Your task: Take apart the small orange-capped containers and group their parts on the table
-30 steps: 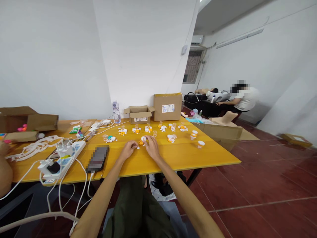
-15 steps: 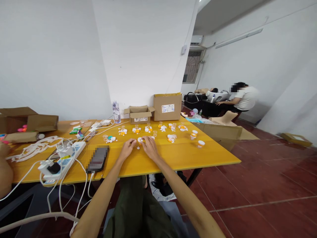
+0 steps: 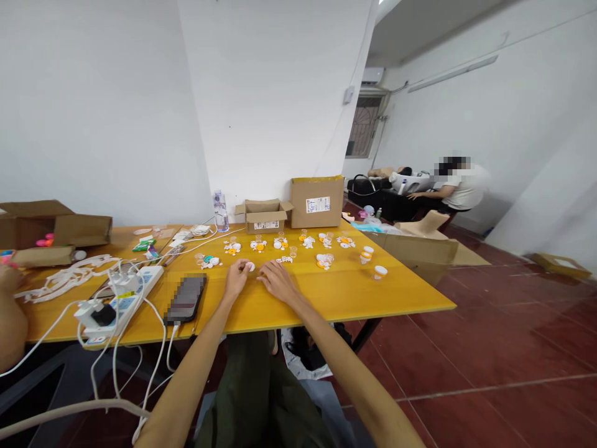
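My left hand (image 3: 237, 280) is closed, pinching a small white round plastic piece (image 3: 250, 266) between thumb and fingertips, just above the table. To its right, my right hand (image 3: 278, 281) is held low with its fingers bent and drawn together; anything in its fingertips is hidden. Beyond my right hand lie small white perforated parts (image 3: 283, 259) and a clear little cup (image 3: 293, 251). Left of my left hand is a cluster of white parts with a teal ring (image 3: 208, 259).
Several piles of white and orange parts (image 3: 257, 246) line the table (image 3: 354, 292). Capped small cups (image 3: 380, 272) stand at right. Cardboard boxes (image 3: 317, 202) are behind. A phone (image 3: 185, 298) and power strip (image 3: 125, 305) with cables lie left. Another person's arm (image 3: 12, 317) is far left.
My hands have moved apart. The white round piece, between both hands before, is now in my left hand, a little lower and further left. The orange under it no longer shows.
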Tool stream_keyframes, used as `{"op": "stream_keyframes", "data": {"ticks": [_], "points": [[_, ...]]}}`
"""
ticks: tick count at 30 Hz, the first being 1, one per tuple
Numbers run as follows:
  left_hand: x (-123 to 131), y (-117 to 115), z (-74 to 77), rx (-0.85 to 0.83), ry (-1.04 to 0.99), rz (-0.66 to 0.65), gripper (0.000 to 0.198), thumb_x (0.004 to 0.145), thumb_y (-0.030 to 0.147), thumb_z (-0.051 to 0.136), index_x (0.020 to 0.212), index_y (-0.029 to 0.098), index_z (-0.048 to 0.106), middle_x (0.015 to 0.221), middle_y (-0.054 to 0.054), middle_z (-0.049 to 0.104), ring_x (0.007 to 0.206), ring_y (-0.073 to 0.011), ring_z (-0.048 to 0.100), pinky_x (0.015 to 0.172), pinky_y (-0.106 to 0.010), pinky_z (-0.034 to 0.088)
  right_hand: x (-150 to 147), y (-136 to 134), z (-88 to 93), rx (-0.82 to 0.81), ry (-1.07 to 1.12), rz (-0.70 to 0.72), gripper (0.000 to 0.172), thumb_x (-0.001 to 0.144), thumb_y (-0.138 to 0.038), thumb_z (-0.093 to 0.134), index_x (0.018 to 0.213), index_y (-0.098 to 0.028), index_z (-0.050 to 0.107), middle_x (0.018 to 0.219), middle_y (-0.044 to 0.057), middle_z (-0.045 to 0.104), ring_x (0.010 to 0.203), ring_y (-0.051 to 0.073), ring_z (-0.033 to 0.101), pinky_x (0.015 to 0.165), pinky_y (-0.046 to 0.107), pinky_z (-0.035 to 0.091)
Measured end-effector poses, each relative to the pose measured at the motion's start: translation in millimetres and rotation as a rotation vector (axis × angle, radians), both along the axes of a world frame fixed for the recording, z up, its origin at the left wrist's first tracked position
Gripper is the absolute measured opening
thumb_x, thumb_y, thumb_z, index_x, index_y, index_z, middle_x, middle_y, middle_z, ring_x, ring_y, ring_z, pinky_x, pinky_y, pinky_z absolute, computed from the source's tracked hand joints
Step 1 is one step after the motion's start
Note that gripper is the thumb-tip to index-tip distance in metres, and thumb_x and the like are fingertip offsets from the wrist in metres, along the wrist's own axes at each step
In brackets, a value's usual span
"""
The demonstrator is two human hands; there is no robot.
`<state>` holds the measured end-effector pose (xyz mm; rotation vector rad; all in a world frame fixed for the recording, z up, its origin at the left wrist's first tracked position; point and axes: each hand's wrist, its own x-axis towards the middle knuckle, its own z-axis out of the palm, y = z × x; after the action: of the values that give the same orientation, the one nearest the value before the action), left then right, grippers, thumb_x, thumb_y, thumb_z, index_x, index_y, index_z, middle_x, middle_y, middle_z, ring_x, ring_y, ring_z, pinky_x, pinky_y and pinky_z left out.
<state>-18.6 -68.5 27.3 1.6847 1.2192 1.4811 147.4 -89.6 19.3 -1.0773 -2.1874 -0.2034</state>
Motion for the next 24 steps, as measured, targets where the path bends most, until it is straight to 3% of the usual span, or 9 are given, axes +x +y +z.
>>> {"op": "stream_keyframes", "data": {"ticks": [4,10,13,17,24], "points": [[-0.9,2.2,-3.5,-0.017,0.085,0.032,0.010,0.075,0.027,0.064,0.081,0.019,0.068,0.079,-0.005,0.075,0.078,-0.0222,0.070,0.078,-0.035,0.055,0.8,3.4,-2.4,-0.023,-0.042,-0.011,0.012,0.092,-0.023,0.059,0.082,-0.023,0.065,0.090,0.006,0.064,0.091,0.022,0.055,0.084,0.037,0.046],[-0.5,5.9,-9.1,-0.024,0.307,0.044,0.019,0.077,0.021,0.063,0.094,0.018,0.071,0.092,-0.008,0.076,0.085,-0.0229,0.069,0.083,-0.036,0.054,0.5,2.8,-1.3,-0.020,-0.031,-0.084,0.013,0.091,-0.021,0.058,0.081,-0.023,0.066,0.095,0.007,0.064,0.093,0.023,0.055,0.084,0.037,0.046],[-0.4,7.7,-11.4,-0.019,0.399,0.065,0.022,0.079,0.021,0.062,0.099,0.017,0.072,0.099,-0.010,0.074,0.092,-0.0240,0.067,0.087,-0.038,0.052,-1.3,-1.3,0.3,-0.006,-0.018,-0.105,0.006,0.089,-0.023,0.061,0.089,-0.024,0.066,0.103,0.008,0.064,0.098,0.024,0.054,0.086,0.038,0.044],[-1.5,8.0,-12.4,-0.007,0.486,0.080,0.024,0.082,0.022,0.061,0.103,0.017,0.071,0.101,-0.011,0.072,0.098,-0.0250,0.065,0.091,-0.039,0.050,-3.3,-4.4,1.4,-0.016,-0.024,-0.119,0.011,0.088,-0.024,0.062,0.098,-0.024,0.065,0.112,0.009,0.063,0.105,0.026,0.053,0.090,0.041,0.043],[-2.2,5.5,-12.1,0.059,0.585,0.079,0.026,0.084,0.023,0.059,0.107,0.020,0.070,0.104,-0.009,0.070,0.104,-0.0259,0.061,0.096,-0.040,0.047,1.3,3.8,-5.4,-0.073,0.060,-0.175,0.013,0.084,-0.014,0.059,0.089,-0.025,0.064,0.112,0.009,0.062,0.106,0.026,0.052,0.089,0.041,0.043]]}}
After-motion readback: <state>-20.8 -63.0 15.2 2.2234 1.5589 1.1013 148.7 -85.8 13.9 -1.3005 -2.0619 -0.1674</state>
